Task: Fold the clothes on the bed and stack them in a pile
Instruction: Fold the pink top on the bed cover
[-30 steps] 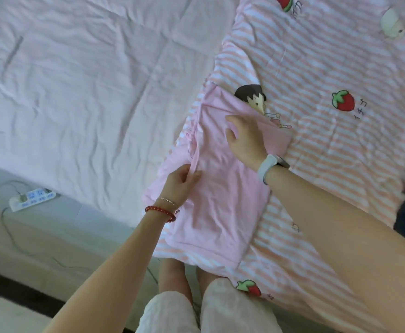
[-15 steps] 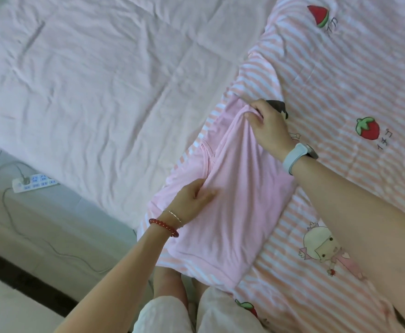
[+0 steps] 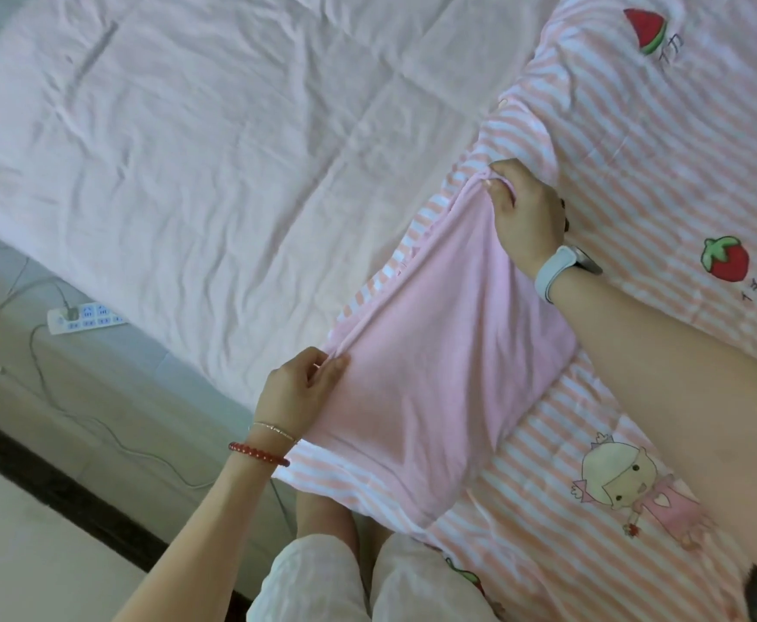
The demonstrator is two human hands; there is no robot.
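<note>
Left to right: power strip (image 3: 87, 315) on the floor beside the bed (image 3: 197, 141); left hand (image 3: 300, 390) pinching the near corner of a pink garment (image 3: 435, 365); right hand (image 3: 527, 220) gripping its far corner, fingers curled round bunched cloth. The garment lies partly folded on the striped cover (image 3: 664, 141) at the bed's edge. Judged best practice: keep the held edge taut, carry both corners across together, align edges before releasing

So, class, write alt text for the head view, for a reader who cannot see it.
Both hands pinch one long edge of a pink garment, left hand near, right hand far, over a striped cartoon-print quilt.
</note>
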